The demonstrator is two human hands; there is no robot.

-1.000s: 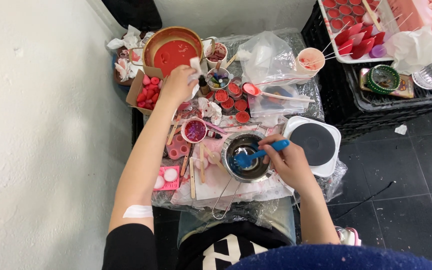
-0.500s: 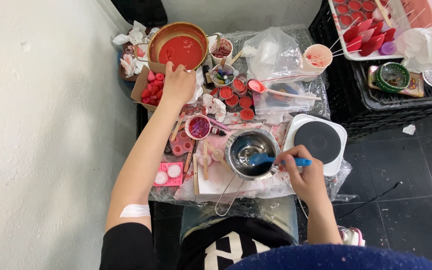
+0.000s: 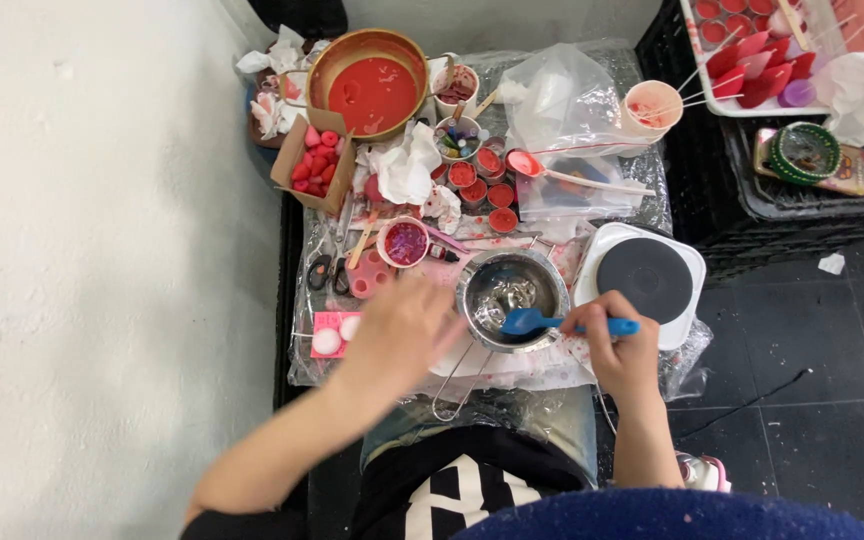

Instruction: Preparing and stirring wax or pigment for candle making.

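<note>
While right hand point(image 3: 624, 350) grips blue spatula point(image 3: 562, 323), left hand point(image 3: 402, 325) loose: cluttered plastic-covered table point(image 3: 592, 370), dark tile floor point(image 3: 812, 400).

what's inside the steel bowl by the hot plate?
The steel bowl holds the head of a blue spatula, gripped by the right hand, plus pale glossy residue. The floor under the spatula head is covered.

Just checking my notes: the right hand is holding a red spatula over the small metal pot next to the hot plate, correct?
Not quite. The spatula is blue, not red, as the head view shows. The rest stands: the right hand holds it over the small metal pot beside the hot plate.
</note>
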